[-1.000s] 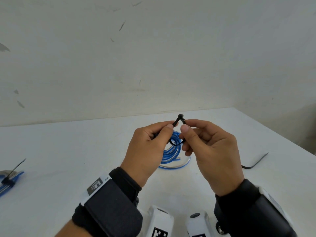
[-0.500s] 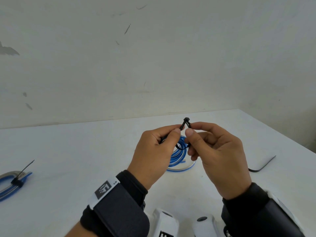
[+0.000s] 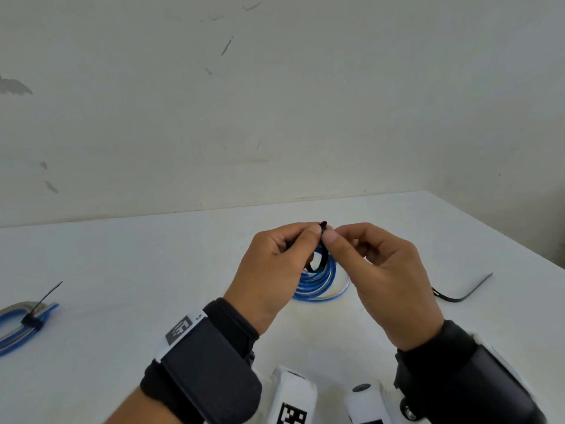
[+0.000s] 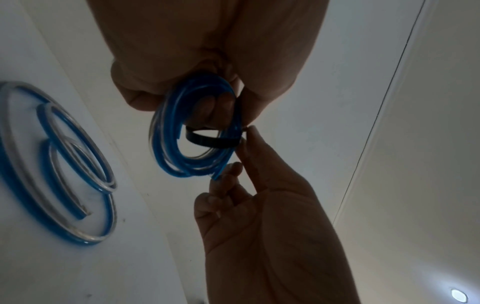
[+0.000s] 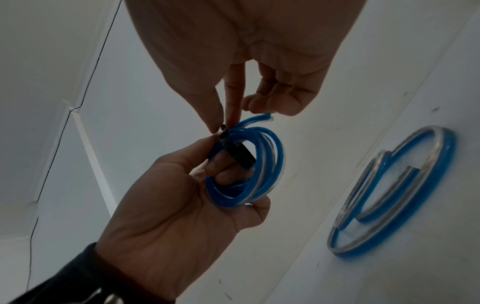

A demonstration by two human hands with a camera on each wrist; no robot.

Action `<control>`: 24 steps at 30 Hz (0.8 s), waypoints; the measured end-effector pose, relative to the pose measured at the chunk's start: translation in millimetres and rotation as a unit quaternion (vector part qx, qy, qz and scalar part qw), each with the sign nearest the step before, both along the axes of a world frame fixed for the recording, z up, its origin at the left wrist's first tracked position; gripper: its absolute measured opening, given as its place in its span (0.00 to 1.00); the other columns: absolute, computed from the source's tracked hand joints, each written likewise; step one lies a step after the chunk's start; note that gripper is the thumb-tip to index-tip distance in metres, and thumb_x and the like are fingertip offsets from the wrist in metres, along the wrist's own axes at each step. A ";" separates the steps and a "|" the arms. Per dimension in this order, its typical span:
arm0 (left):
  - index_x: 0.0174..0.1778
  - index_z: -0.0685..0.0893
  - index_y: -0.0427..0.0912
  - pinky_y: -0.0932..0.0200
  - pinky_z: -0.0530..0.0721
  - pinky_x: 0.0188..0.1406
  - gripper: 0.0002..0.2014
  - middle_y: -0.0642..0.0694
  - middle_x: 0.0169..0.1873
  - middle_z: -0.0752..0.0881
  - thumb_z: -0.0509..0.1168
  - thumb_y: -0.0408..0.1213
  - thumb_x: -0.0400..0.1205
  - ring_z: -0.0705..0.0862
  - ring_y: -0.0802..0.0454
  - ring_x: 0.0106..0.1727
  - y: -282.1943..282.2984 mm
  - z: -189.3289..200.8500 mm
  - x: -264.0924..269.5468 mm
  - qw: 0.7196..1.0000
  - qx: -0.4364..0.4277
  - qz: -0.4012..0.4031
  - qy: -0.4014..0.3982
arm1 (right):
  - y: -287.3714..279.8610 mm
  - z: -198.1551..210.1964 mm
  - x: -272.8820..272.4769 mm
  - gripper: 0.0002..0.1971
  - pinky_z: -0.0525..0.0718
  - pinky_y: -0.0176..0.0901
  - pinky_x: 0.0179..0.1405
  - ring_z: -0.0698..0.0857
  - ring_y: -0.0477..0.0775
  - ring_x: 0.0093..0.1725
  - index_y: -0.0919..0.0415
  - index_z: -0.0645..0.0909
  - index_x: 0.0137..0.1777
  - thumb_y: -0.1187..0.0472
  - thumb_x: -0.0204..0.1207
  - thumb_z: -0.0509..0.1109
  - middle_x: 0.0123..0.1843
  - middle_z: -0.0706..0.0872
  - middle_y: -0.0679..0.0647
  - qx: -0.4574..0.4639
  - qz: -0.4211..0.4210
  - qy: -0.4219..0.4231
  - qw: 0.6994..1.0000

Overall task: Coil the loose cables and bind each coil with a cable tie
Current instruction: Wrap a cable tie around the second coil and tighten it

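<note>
Thumb and forefinger of the left hand (image 3: 269, 270) and right hand (image 3: 385, 280) pinch the head of a thin black plastic cable tie (image 4: 213, 142), looped loosely around a small coil of blue-and-clear cable (image 5: 249, 164) that hangs on the left fingers (image 5: 223, 170) above a white table (image 3: 153, 270). Directly beneath the grip lies a larger loose blue-and-clear cable (image 4: 57, 164). Right of the grip rests a spare black tie (image 3: 464, 290); far left, a bound blue coil (image 3: 21, 325).

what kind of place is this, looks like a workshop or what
Probably a bare data-recording workspace rather than a workshop: a plain white table in a corner of scuffed white wall, with only blue cable coils and a spare black cable tie.
</note>
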State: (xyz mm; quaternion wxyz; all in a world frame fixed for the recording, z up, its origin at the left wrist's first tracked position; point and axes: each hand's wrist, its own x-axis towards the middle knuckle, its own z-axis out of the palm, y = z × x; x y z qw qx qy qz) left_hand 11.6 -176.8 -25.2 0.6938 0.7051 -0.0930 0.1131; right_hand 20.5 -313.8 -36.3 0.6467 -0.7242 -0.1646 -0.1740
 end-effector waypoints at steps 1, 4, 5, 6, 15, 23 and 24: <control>0.48 0.90 0.41 0.69 0.71 0.31 0.11 0.60 0.18 0.78 0.61 0.36 0.82 0.72 0.62 0.24 0.3 0.1 -0.3 1.000 -0.003 -0.009 0.003 | 0.0 0.6 0.3 0.04 0.81 0.34 0.37 0.82 0.47 0.35 0.54 0.88 0.40 0.56 0.72 0.75 0.33 0.87 0.49 0.014 -0.004 -0.002 1.000; 0.43 0.90 0.43 0.59 0.72 0.35 0.12 0.57 0.19 0.74 0.61 0.38 0.82 0.69 0.57 0.26 0.6 0.8 -2.3 0.999 0.004 -0.037 0.014 | -0.5 1.2 0.9 0.03 0.82 0.36 0.35 0.81 0.48 0.34 0.52 0.88 0.44 0.59 0.73 0.75 0.37 0.86 0.50 0.036 0.000 -0.004 0.999; 0.41 0.90 0.43 0.56 0.72 0.36 0.12 0.57 0.19 0.74 0.61 0.39 0.82 0.69 0.56 0.27 0.9 0.5 -2.6 0.999 0.009 -0.043 0.017 | -0.8 1.0 1.1 0.04 0.82 0.37 0.35 0.81 0.49 0.35 0.51 0.88 0.45 0.60 0.73 0.75 0.37 0.87 0.49 0.033 0.004 -0.004 0.999; 0.41 0.90 0.44 0.54 0.72 0.37 0.12 0.56 0.19 0.73 0.61 0.39 0.82 0.68 0.55 0.28 1.5 0.6 -2.9 0.999 0.010 -0.049 0.020 | -1.5 0.9 1.5 0.04 0.82 0.37 0.35 0.81 0.49 0.35 0.51 0.89 0.45 0.61 0.74 0.75 0.38 0.88 0.49 0.029 0.009 -0.003 1.000; 0.48 0.90 0.37 0.72 0.70 0.24 0.11 0.53 0.23 0.77 0.63 0.36 0.81 0.67 0.59 0.22 1.6 -6.6 0.5 0.986 -0.014 -0.112 0.126 | -9.6 1.6 7.0 0.06 0.75 0.29 0.38 0.81 0.38 0.31 0.54 0.85 0.39 0.64 0.77 0.70 0.29 0.86 0.40 0.027 0.003 0.023 0.999; 0.56 0.87 0.40 0.69 0.67 0.25 0.13 0.52 0.26 0.76 0.60 0.36 0.83 0.65 0.60 0.23 -6.4 -6.8 -2.0 0.975 -0.097 -0.129 0.154 | -11.1 7.9 4.5 0.06 0.77 0.27 0.31 0.78 0.37 0.25 0.59 0.86 0.38 0.65 0.76 0.72 0.28 0.85 0.44 0.071 0.010 0.044 0.996; 0.58 0.86 0.39 0.69 0.66 0.25 0.14 0.55 0.23 0.76 0.59 0.36 0.83 0.65 0.60 0.22 -5.2 -5.7 -1.8 0.972 -0.110 -0.136 0.156 | -10.8 7.7 4.7 0.06 0.77 0.27 0.31 0.78 0.38 0.26 0.59 0.86 0.38 0.65 0.75 0.72 0.30 0.86 0.47 0.076 0.010 0.049 0.996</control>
